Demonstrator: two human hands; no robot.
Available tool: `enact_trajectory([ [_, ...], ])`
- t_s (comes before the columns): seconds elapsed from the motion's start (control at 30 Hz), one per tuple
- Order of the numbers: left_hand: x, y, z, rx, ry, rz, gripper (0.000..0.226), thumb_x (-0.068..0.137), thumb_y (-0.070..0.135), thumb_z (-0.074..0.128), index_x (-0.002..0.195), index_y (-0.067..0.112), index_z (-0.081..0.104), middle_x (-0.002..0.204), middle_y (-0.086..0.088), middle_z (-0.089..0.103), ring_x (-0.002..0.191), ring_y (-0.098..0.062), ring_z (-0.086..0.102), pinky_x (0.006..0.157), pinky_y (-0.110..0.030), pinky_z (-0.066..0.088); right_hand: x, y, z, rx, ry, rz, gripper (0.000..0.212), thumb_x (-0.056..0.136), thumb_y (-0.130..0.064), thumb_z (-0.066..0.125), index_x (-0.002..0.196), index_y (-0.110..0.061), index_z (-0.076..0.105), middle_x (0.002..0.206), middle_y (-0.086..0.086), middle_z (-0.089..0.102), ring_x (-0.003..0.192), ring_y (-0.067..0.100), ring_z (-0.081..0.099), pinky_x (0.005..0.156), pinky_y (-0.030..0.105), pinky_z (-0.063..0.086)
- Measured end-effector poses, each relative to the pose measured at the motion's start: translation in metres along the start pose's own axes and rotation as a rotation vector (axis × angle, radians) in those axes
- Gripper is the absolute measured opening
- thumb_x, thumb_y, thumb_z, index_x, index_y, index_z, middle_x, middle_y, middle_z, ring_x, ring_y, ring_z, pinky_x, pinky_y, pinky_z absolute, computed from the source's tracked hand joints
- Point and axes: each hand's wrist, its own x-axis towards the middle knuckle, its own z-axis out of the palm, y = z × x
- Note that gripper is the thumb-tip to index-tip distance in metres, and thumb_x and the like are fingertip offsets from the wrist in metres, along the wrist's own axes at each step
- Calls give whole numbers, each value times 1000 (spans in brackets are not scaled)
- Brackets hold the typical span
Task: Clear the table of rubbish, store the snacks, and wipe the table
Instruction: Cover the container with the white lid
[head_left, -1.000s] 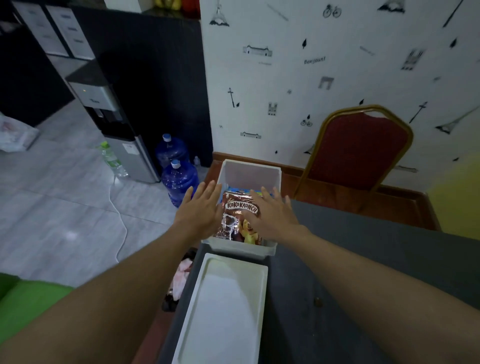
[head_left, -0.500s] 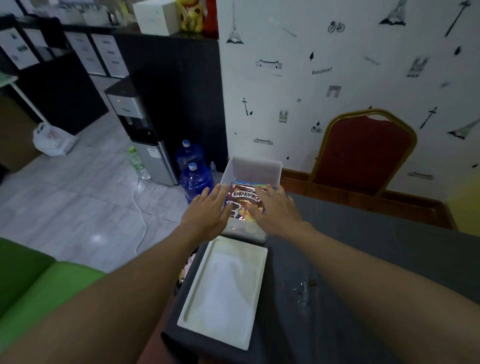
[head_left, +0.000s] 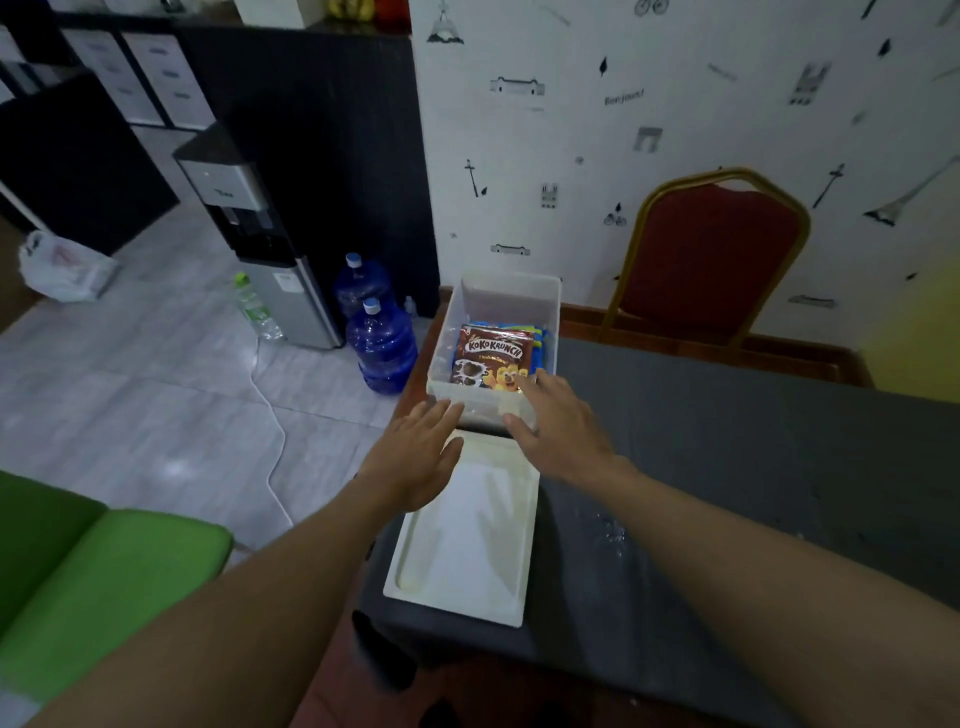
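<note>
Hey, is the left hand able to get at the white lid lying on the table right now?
Probably yes. The left hand is open and empty, hovering over the near end of the white lid, which lies flat on the table with nothing on it.

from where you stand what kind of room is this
Probably an office pantry or break room: a water dispenser with spare water jugs beside it, a banquet chair against the wall, and a snack bin on the table.

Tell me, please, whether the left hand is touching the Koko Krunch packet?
Apart: the head view shows the left hand over the lid, the bin's near wall between it and the Koko Krunch packet.
</note>
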Motion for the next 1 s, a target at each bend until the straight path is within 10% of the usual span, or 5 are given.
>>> enact_trajectory([
  [0.2, -10, -26, 32, -1, -107, -13, 59, 104, 42, 30, 157, 23, 14, 164, -2, 17, 146, -29, 29, 116, -44, 30, -29, -1, 32, -20, 72, 109, 51, 98, -44, 54, 142, -20, 47, 136, 6, 40, 120, 23, 47, 99, 40, 48],
  [0.47, -16, -57, 97, -82, -368, -106, 67, 99, 34, 46, 156, 21, 13, 159, -10, 20, 136, -34, 40, 105, -47, 44, -68, 5, 103, 36, -269, 410, 61, 99, -38, 53, 150, -21, 25, 129, 7, 39, 111, 27, 51, 94, 43, 49],
  [0.7, -19, -66, 122, -127, -273, -87, 86, 91, 4, 57, 155, 12, 2, 134, -21, 31, 113, -33, 47, 96, -42, 49, -71, 2, 132, 108, -266, 579, 65, 95, -9, 54, 148, -24, 19, 128, 10, 34, 97, 26, 52, 86, 38, 51],
  [1.0, -19, -62, 116, -251, -293, -201, 112, 82, -3, 64, 153, 13, -22, 148, -31, 22, 127, -40, 44, 104, -42, 45, -58, 3, 131, 248, -362, 799, 98, 91, -5, 63, 157, -13, -9, 148, 15, 39, 130, 35, 47, 101, 38, 43],
])
